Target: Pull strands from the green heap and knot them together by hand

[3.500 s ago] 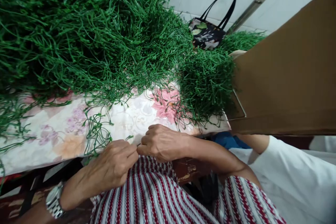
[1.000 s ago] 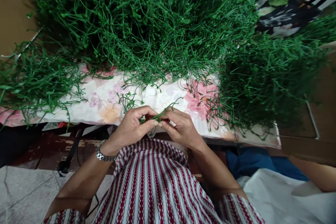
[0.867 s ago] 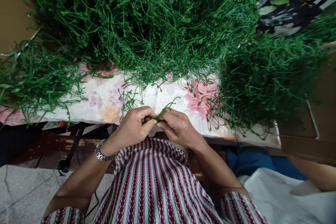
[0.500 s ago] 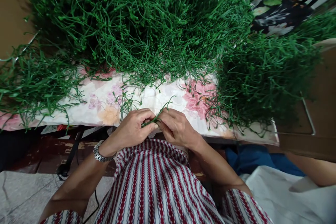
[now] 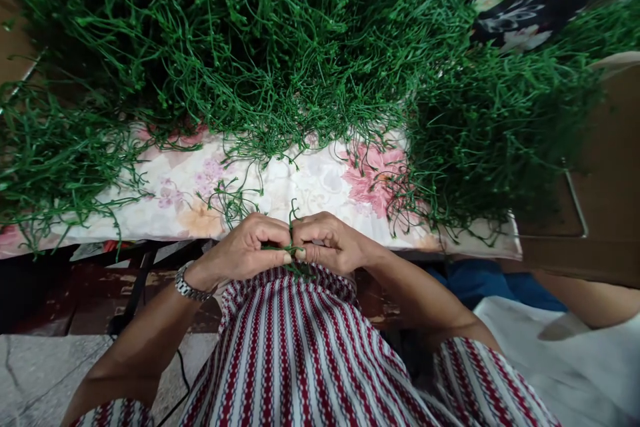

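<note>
Thin green stems (image 5: 294, 212) stick up and hang down between my two hands, just above the striped cloth at my waist. My left hand (image 5: 255, 247), with a metal watch on its wrist, pinches them between thumb and fingers. From the right, my right hand (image 5: 327, 241) pinches the same stems, its thumb almost touching the left thumb. Part of the stems is hidden by the fingers. A small loose bunch (image 5: 235, 202) lies on the floral cloth (image 5: 310, 183) beyond my left hand.
A large heap of green stems (image 5: 280, 33) covers the back of the table, with smaller heaps left (image 5: 65, 153) and right (image 5: 480, 140). Cardboard (image 5: 610, 180) stands at the right, a floral black bag (image 5: 520, 7) behind. Another person's arm (image 5: 590, 293) is at the lower right.
The stems between my hands have turned from slanting to upright, with some now hanging below. Both thumbs have come together, and the view has shifted slightly.
</note>
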`<act>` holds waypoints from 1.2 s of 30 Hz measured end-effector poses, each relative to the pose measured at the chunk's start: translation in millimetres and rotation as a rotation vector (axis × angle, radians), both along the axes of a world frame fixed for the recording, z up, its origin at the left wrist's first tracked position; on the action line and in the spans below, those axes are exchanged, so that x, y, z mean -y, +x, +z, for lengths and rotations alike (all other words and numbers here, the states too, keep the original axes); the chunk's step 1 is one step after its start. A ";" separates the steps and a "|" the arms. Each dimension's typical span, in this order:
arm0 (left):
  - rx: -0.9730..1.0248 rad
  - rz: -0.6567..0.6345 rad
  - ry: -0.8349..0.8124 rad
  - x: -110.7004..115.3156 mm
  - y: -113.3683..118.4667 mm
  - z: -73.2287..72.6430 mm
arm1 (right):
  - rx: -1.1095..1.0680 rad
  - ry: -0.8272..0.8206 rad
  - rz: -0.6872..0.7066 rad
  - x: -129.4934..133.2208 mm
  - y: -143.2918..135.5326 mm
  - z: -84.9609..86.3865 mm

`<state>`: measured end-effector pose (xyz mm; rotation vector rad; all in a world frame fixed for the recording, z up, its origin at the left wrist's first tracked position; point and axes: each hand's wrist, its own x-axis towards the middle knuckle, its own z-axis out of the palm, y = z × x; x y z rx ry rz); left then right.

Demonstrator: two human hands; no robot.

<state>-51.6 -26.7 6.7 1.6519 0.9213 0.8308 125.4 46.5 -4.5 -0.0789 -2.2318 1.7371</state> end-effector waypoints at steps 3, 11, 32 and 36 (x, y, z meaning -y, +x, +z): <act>-0.011 -0.015 -0.052 -1.3 -2.7 -2.8 | 0.043 -0.103 0.034 -0.4 1.0 -2.9; 0.071 0.185 -0.163 3.0 -24.7 2.4 | 0.075 -0.090 0.028 -13.6 18.8 7.0; 0.249 0.631 -0.245 5.5 23.3 -16.0 | -0.014 0.203 -0.610 13.7 -5.1 -14.8; 0.088 0.608 -0.080 7.8 23.0 -9.2 | -0.009 0.239 -0.550 11.3 -1.4 -13.6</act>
